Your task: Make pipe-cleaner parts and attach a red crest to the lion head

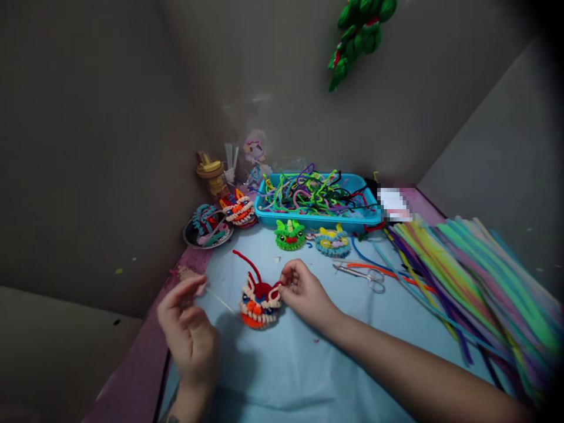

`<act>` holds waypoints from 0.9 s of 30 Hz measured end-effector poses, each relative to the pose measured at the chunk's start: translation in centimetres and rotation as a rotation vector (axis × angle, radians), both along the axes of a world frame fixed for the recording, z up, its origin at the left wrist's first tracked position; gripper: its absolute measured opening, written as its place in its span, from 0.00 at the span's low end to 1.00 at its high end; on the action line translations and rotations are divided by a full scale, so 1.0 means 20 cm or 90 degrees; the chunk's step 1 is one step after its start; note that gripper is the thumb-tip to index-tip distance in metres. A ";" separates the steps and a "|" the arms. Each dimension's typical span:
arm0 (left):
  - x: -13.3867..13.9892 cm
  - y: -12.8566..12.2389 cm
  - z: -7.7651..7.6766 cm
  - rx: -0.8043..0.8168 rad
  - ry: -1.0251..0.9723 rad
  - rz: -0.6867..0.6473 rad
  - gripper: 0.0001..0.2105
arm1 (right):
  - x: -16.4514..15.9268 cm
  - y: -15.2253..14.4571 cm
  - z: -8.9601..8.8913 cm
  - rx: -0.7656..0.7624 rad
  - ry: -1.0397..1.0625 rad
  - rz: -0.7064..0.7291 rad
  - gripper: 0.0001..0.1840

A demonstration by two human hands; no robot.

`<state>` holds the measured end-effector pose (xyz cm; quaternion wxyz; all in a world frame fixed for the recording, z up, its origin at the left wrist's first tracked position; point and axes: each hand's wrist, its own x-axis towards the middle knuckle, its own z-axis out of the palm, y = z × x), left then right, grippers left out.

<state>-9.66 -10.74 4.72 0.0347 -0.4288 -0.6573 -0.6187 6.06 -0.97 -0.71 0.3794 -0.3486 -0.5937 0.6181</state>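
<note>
Nearest us, the left hand (pixel 189 329), fingers curled; can't tell whether it grips the thin pale strand (pixel 222 301). Between both hands sits the fuzzy red, orange and cream animal head (pixel 259 306), right hand (pixel 305 294) pinching its edge! Beyond that head, a fuzzy green horned head (pixel 289 237), then a blue plastic tray (pixel 343 223).

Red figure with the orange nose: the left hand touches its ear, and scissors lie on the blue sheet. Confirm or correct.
Wrong hand: the head view shows the right hand touching an ear of the red figure; scissors do lie on the blue sheet.
</note>
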 end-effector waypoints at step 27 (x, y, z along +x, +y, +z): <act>0.22 -0.27 -0.40 -0.110 0.103 -0.231 0.14 | 0.06 0.03 0.06 -0.064 0.070 0.055 0.14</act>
